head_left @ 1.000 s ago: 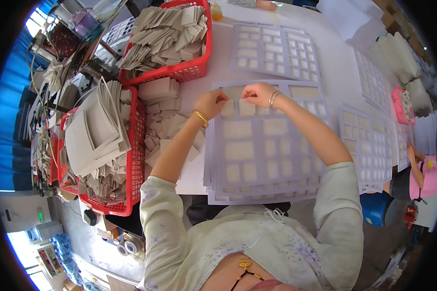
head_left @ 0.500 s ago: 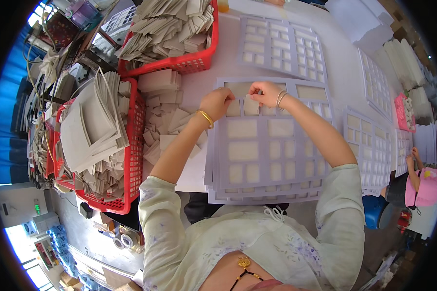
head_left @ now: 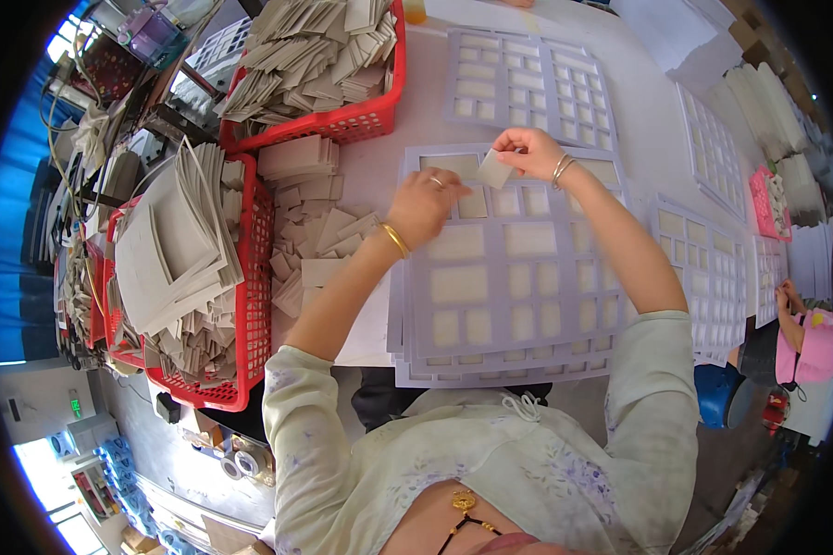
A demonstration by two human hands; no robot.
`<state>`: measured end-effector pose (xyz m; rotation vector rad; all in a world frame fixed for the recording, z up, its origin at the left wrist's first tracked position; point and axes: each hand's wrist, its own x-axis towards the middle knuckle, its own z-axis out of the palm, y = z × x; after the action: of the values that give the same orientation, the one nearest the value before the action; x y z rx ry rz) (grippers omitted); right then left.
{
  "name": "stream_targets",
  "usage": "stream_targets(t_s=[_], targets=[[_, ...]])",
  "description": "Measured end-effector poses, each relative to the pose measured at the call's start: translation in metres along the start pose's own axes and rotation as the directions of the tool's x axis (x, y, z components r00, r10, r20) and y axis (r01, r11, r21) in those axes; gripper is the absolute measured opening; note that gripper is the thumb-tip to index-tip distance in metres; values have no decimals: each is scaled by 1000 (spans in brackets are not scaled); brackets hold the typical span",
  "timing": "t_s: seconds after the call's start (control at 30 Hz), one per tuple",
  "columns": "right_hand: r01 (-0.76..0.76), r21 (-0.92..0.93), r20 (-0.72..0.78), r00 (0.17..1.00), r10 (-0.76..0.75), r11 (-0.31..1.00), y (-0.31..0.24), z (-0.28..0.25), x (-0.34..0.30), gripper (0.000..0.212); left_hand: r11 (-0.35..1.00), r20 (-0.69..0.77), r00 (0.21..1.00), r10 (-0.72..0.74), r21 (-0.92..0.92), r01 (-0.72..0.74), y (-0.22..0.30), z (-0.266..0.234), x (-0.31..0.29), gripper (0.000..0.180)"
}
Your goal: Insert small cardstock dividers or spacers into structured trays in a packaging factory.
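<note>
The right hand (head_left: 526, 151) pinched a small grey-beige card piece (head_left: 494, 170) between thumb and fingertips, holding it tilted just above the top rows of a pale lilac grid sheet (head_left: 514, 268) that lay uppermost on a stack of like sheets on the white table (head_left: 416, 120). The left hand (head_left: 426, 203), wearing a ring and a gold bangle, rested flat with loosely curled fingers on the upper left part of that same sheet, pressing on it and grasping nothing that could be seen. Most windows of the sheet already carried beige rectangles of different sizes (the top left window, just beside the left hand, looked filled as well). A loose heap of card pieces (head_left: 310, 236) lay on the table just left of the sheets, near the left forearm. Beyond it stood a red basket (head_left: 254, 277) crammed with larger grey boards, and a second red basket (head_left: 342, 120) full of cut pieces sat at the far side. Another grid sheet (head_left: 528, 88) lay farther up the table, and more such sheets spread out to the right.
</note>
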<state>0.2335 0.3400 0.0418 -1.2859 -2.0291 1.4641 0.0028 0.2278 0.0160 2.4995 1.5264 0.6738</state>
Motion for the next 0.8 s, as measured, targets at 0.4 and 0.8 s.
stream_targets(t_s=[0.4, 0.8], targets=[[-20, -250, 65, 997, 38, 968, 13, 4, -24, 14, 956, 118, 955, 271, 79, -281, 7, 21, -4, 16], [129, -744, 36, 988, -153, 656, 2, 38, -36, 20, 995, -160, 987, 11, 99, 5, -12, 10, -43, 22]])
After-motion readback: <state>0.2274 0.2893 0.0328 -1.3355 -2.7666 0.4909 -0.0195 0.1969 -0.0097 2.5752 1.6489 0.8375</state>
